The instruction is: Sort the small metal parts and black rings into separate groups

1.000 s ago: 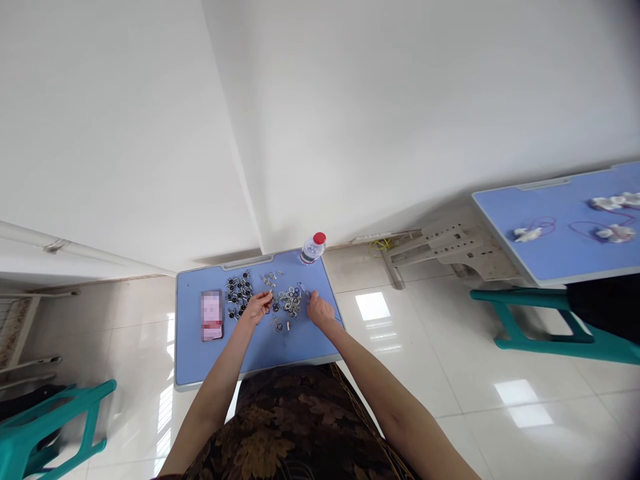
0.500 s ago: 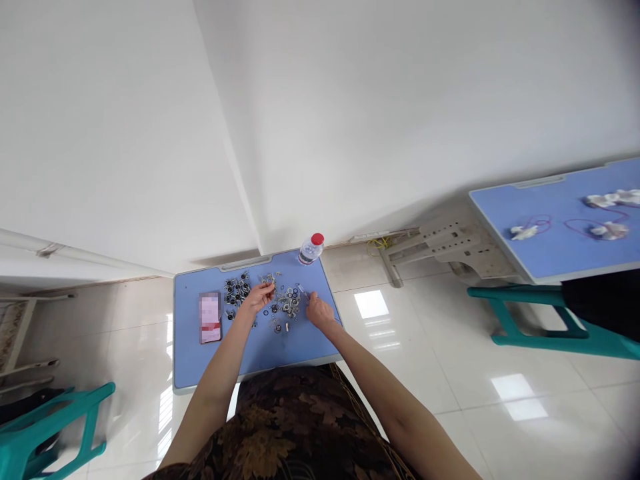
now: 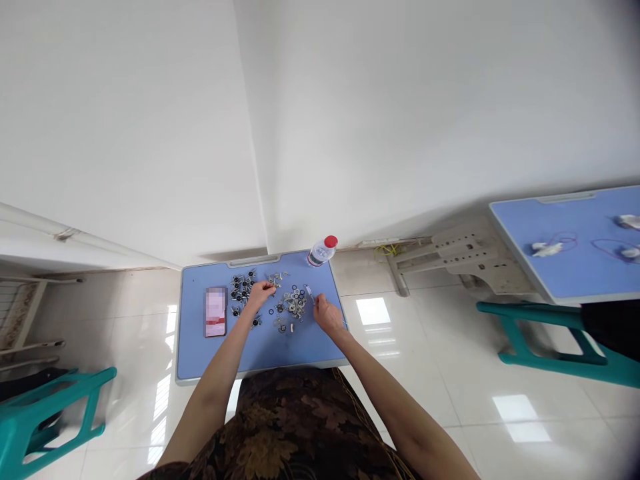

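The biggest risk lies in how small and loose everything is on the blue table top [image 3: 300,357]. A brush of the left hand [image 3: 259,297] or the right hand [image 3: 327,316] across the spread could push the small metal rings and washers [image 3: 295,304] into the dark-ringed fittings [image 3: 242,288], since the two heaps lie close together. A stray piece nudged past the table edge could drop to the glossy floor tiles [image 3: 395,373] and bounce out of reach. The plastic water bottle [image 3: 321,253] stands at the upper edge of the table, above the right hand, so a careless reach could tip it across the parts.

The heaps sit mid-table, near the centre of the frame, with a few loose pieces lying apart below them; the parts are too small to make out in detail. The left fingers [image 3: 270,287] are pressed together at their tips, perhaps on a tiny piece, though I cannot tell what. The right fingers [image 3: 316,301] are close together just beside a thin slender pin [image 3: 309,292], and whether they grip it cannot be told. A blurred phone [image 3: 215,311] lies left of the heaps
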A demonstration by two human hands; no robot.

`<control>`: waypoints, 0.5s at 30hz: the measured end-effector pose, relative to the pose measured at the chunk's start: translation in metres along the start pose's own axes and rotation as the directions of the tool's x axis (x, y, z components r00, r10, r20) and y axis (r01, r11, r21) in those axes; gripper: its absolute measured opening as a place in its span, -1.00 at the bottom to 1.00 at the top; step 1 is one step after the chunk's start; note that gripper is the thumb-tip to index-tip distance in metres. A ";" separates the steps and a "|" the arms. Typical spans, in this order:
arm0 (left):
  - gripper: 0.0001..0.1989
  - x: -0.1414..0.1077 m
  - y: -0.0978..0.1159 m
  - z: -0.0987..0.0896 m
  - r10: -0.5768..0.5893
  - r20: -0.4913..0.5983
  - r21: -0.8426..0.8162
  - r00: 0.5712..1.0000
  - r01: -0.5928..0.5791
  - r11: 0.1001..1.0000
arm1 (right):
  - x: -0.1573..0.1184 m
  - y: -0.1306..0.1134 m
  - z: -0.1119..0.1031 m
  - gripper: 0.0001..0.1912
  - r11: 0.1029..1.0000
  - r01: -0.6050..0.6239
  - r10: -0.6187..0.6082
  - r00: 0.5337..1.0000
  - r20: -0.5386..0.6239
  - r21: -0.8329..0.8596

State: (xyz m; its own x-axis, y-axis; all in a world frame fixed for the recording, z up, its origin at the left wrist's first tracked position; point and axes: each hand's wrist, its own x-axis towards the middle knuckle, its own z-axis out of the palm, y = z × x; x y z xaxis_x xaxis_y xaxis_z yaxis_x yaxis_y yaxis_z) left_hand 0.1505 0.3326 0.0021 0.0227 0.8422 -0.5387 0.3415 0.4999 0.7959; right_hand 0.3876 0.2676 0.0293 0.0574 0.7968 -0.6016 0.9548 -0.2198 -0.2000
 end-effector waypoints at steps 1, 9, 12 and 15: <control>-0.89 0.000 0.002 0.001 0.037 -0.002 0.092 0.999 -0.037 0.995 | 0.000 -0.003 -0.001 -0.64 1.000 0.030 -0.030 0.999 -0.011 -0.010; -0.83 -0.004 0.017 0.030 0.219 0.135 0.658 0.966 -0.253 0.709 | 0.016 -0.054 -0.022 -0.43 0.956 0.250 -0.253 0.967 -0.005 -0.153; -0.76 -0.003 0.020 0.036 0.233 0.141 0.725 0.962 -0.261 0.638 | 0.018 -0.067 -0.023 -0.49 0.951 0.239 -0.238 0.971 0.032 -0.195; -0.78 -0.001 0.023 0.037 0.246 0.125 0.736 0.961 -0.256 0.626 | 0.015 -0.070 -0.020 -0.52 0.940 0.267 -0.257 0.963 0.077 -0.214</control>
State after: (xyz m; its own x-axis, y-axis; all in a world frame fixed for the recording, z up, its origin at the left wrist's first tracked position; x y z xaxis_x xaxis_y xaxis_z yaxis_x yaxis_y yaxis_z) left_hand 0.1926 0.3355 0.0105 0.2235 0.9070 -0.3569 0.8998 -0.0513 0.4332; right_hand 0.3271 0.3057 0.0497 -0.2121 0.7809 -0.5875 0.9748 0.1269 -0.1833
